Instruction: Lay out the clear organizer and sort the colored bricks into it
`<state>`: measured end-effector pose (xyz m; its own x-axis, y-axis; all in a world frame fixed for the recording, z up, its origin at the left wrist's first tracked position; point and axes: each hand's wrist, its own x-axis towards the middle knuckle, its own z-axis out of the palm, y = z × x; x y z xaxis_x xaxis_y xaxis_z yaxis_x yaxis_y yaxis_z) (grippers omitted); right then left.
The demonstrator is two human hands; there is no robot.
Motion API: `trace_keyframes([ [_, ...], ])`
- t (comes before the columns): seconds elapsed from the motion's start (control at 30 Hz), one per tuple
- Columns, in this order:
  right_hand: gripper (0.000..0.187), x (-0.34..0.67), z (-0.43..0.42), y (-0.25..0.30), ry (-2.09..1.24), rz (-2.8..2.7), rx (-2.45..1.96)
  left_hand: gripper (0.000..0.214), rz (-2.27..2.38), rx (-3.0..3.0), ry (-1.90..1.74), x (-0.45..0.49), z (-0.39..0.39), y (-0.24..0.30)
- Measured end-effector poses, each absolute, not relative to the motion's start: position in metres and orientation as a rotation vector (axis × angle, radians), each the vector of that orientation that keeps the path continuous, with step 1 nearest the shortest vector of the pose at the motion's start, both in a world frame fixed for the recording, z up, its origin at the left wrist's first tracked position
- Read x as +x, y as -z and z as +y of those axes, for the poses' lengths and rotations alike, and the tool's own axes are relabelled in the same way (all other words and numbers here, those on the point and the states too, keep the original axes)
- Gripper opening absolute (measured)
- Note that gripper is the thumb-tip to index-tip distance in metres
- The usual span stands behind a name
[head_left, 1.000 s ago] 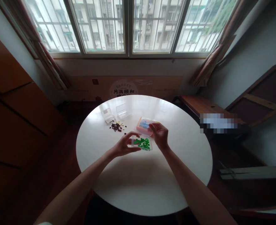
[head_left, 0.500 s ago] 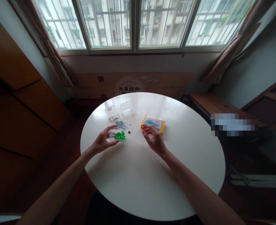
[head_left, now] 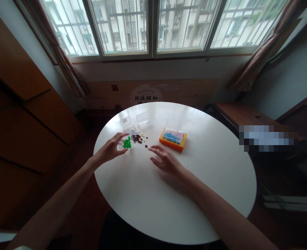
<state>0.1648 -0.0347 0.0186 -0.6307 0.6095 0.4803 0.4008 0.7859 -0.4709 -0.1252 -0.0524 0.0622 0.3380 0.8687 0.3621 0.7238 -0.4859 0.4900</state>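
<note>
My left hand [head_left: 112, 147] grips a small clear plastic box with green pieces [head_left: 127, 142] in it, thumb on the near side and fingers on the far side. Just beyond it, many small dark brown pieces [head_left: 137, 138] lie loose on the white table, with a few yellowish bits [head_left: 143, 135] among them. One dark piece [head_left: 146, 146] sits apart, close to the fingertips of my right hand [head_left: 166, 160]. That hand hovers low over the table, fingers spread and holding nothing.
Two open clear plastic boxes [head_left: 143, 120] [head_left: 127, 124] stand toward the back left of the round white table [head_left: 153, 201]. An orange box [head_left: 173, 143] right of centre carries a clear case of blue pieces [head_left: 173, 135]. A wooden bench [head_left: 236, 113] is beyond the table's right edge.
My right hand has moved left and nearer, away from the orange box to the single dark piece. My left hand has shifted slightly left with the green-filled box, and the brown pieces now show clearly.
</note>
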Motion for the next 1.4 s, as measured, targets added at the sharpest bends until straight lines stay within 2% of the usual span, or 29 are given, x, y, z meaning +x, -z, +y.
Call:
trace_keyframes([
  [0.17, 0.058, 0.157, -0.042, -0.015, -0.413, -2.527, -0.601, 0.060, 1.458, 2.461, -0.767, -0.117, -0.052, -0.067],
  [0.37, 0.068, 0.154, -0.044, -0.015, -0.408, -2.629, -0.630, 0.055, 1.461, 2.627, -0.651, -0.106, -0.053, -0.070],
  [0.7, 0.070, 0.151, -0.046, -0.012, -0.372, -2.695, -0.693, 0.038, 1.489, 2.735, -0.724, -0.096, -0.056, -0.051],
  [0.93, 0.072, 0.150, -0.046, -0.015, -0.403, -2.760, -0.752, 0.044, 1.493, 3.119, -0.404, -0.094, -0.061, -0.057],
  [1.13, 0.069, 0.151, -0.046, -0.017, -0.423, -2.738, -0.751, 0.049, 1.444, 3.242, -0.289, -0.101, -0.061, -0.055],
  [1.3, 0.069, 0.151, -0.046, -0.016, -0.419, -2.728, -0.742, 0.051, 1.430, 3.195, -0.385, -0.105, -0.056, -0.058],
  [1.4, 0.068, 0.152, -0.045, -0.016, -0.417, -2.722, -0.738, 0.043, 1.517, 3.132, -0.485, -0.107, -0.053, -0.061],
])
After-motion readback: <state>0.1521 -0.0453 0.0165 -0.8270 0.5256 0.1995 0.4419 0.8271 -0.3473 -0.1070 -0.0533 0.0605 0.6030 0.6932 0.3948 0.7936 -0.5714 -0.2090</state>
